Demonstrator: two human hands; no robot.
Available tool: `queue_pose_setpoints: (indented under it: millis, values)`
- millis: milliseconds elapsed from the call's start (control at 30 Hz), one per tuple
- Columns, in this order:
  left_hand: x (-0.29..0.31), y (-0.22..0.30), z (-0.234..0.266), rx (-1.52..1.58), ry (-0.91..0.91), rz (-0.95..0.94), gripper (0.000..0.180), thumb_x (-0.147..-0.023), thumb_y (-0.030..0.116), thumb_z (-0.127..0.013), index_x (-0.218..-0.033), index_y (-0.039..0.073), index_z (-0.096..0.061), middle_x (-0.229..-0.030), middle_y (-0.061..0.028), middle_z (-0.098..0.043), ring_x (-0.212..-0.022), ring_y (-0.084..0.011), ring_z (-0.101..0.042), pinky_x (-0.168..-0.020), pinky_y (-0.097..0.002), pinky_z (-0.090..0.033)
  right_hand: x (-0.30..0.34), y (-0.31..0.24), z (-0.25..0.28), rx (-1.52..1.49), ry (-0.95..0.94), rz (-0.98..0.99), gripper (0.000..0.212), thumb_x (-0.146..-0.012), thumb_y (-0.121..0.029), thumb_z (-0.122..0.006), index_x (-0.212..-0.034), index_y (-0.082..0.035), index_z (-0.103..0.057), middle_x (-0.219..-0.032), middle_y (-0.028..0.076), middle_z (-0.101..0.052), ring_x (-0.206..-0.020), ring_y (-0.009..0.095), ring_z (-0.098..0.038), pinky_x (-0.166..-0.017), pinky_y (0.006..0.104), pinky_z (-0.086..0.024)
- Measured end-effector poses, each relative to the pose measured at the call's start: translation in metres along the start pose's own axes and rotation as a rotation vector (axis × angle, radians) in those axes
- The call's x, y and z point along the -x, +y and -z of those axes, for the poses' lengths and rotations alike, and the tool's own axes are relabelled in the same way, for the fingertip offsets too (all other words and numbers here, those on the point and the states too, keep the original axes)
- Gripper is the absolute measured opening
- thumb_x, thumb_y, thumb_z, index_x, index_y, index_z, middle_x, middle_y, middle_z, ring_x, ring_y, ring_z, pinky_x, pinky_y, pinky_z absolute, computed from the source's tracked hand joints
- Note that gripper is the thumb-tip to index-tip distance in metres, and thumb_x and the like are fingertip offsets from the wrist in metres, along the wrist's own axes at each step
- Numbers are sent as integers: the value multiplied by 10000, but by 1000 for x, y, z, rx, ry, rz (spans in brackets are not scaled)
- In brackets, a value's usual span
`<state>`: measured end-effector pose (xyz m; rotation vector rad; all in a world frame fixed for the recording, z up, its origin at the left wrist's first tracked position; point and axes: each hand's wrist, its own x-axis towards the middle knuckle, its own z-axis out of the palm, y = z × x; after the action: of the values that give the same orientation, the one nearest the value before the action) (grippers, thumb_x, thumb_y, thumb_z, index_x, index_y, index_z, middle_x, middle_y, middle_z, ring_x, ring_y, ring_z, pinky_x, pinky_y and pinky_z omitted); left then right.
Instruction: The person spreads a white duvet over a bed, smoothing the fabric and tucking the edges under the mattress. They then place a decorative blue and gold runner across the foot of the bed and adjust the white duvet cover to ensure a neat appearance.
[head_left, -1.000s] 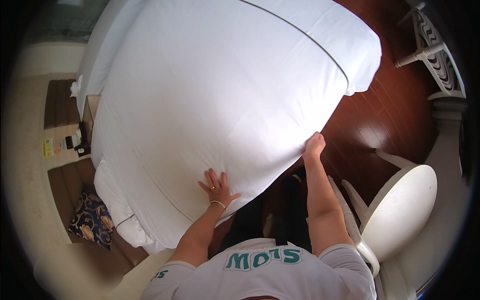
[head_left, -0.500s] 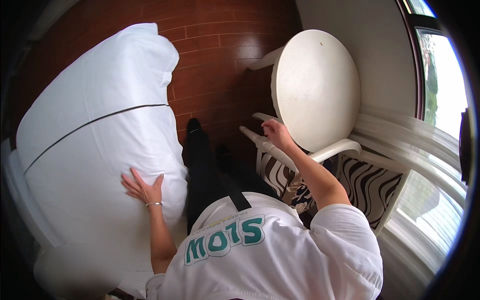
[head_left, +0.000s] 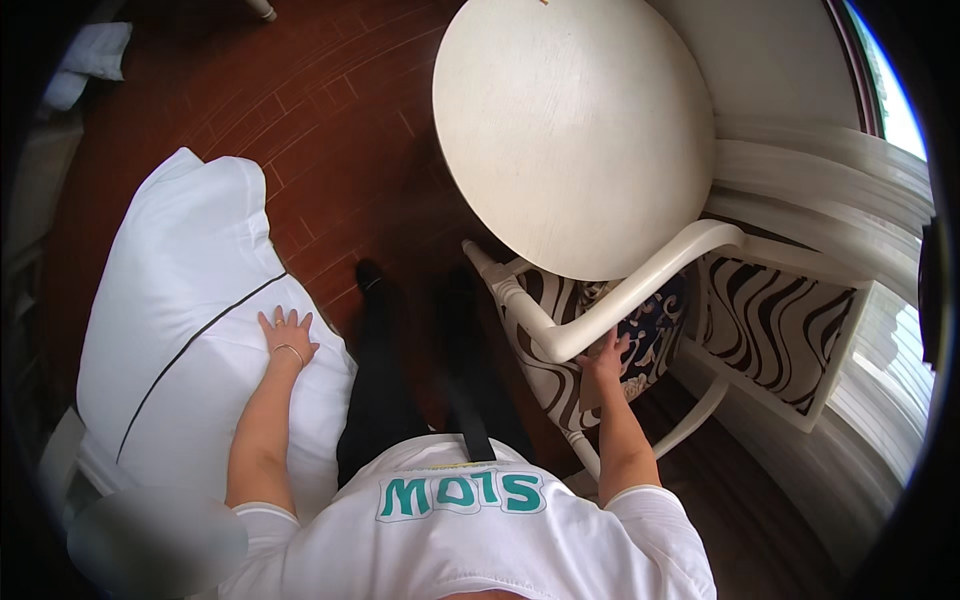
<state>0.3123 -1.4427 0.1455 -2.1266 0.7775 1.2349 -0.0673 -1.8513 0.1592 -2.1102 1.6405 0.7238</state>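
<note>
My left hand (head_left: 287,338) rests flat with fingers spread on a white quilt (head_left: 190,260) crossed by a thin dark line, at the left. A bracelet is on that wrist. To the right stands a cream wooden armchair (head_left: 640,290) with a brown-and-cream wave-patterned seat and back. My right hand (head_left: 603,358) reaches in below its armrest, fingers apart, close to a dark blue floral cushion (head_left: 655,330) on the seat. The armrest hides part of the fingertips, so I cannot tell whether they touch the cushion.
A round cream table (head_left: 575,130) stands beyond the chair. Sheer curtains (head_left: 820,190) hang by the window at the right. Reddish-brown tiles (head_left: 330,140) cover the floor. A white cloth bundle (head_left: 95,55) lies at the far left.
My right hand has gone from above the chair's armrest down to the cushion beneath it. My left hand stays on the quilt. The view has shifted, bringing table and chair nearer.
</note>
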Motion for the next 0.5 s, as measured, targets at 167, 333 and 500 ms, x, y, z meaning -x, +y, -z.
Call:
queue_pose_setpoints:
  millis: [167, 333, 500]
  values:
    - [14, 22, -39, 217, -224, 208, 564, -734, 446, -551, -1240, 241, -409, -1300, -81, -365, -1255, -284, -234, -945, -633, -77, -52, -23, -25, -1310, 190, -451, 442, -835, -288, -483, -1165, -18, -368, -1056, 196, -472, -869, 329, -538, -755, 364, -454]
    - [0, 99, -27, 1077, 179, -232, 485, -766, 294, -569, -1171, 50, -460, -1159, -161, -484, -1076, -304, -450, -917, -349, -362, -64, 44, -6, -216, -82, 284, 193, -720, -98, -562, -887, -3, -543, -742, 200, -550, -701, 376, -525, -609, 411, -410]
    - [104, 154, 74, 1011, 346, -688, 525, -724, 264, -621, -1196, 114, -449, -1143, -122, -492, -1028, -307, -476, -876, -373, -388, 45, -61, 120, -367, -912, 338, 162, -774, 32, -512, -912, -33, -565, -660, -30, -502, -575, 42, -437, -524, 186, -361]
